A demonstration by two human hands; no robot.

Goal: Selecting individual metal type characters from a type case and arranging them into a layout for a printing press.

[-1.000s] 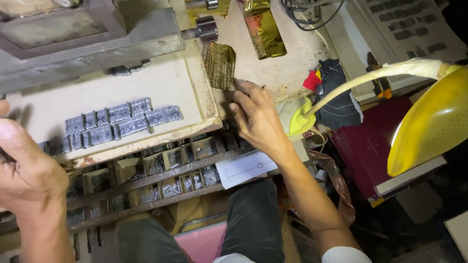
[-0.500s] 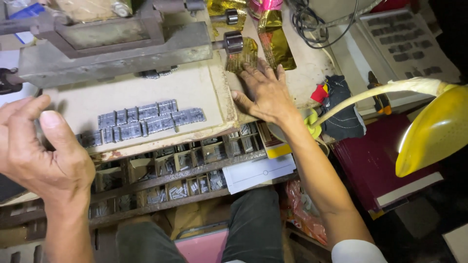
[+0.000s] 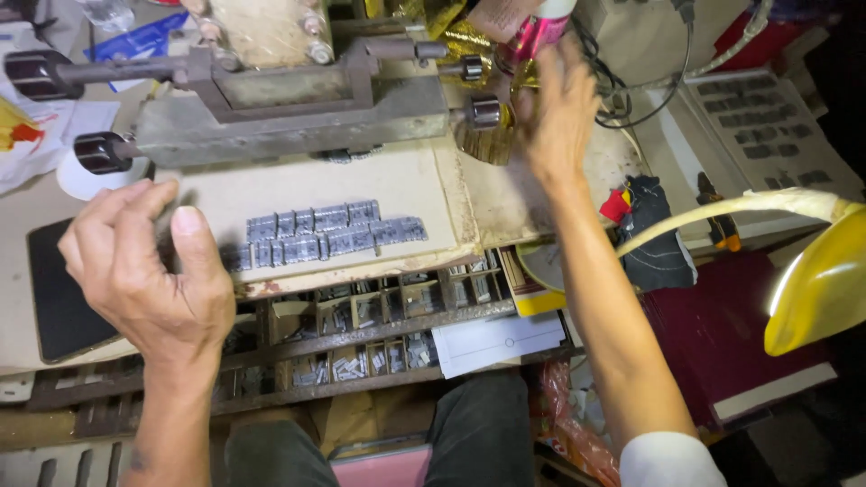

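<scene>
1. At the far left edge lies crumpled white paper (image 3: 36,144) with a yellow and red patch, and above it a blue packet (image 3: 135,41) lies flat near the top of the bench.
2. A dark flat tablet (image 3: 59,289) lies on the pale bench top, partly under the left hand.
3. The left hand (image 3: 149,271) hovers above the bench, fingers loosely curled and thumb raised; it holds nothing that can be seen.
4. Just right of that hand, two rows of small grey metal type blocks (image 3: 329,233) lie on a beige board (image 3: 397,185), close beside each other.
5. Behind the board stands a heavy grey metal press (image 3: 289,117) with black knobs on its left and round metal knobs on its right.
6. Below the board, a wooden tray of compartments (image 3: 379,316) holds more small grey pieces, and a white card (image 3: 496,341) rests at its right end.
7. A gold foil sheet (image 3: 487,140) lies beside the press's right knob, and more gold foil shows above it.
8. The right hand (image 3: 559,117) reaches up with fingers spread flat, open, at a pink cylindrical can (image 3: 532,36) with a white top; whether it touches the can I cannot tell.
9. Right of the forearm lie a red and dark cloth bundle (image 3: 649,225) and a pale grey keyboard-like panel (image 3: 758,117).
10. At the far right a yellow lamp shade (image 3: 821,289) on a pale bent arm hangs over a dark red book (image 3: 722,343).
</scene>
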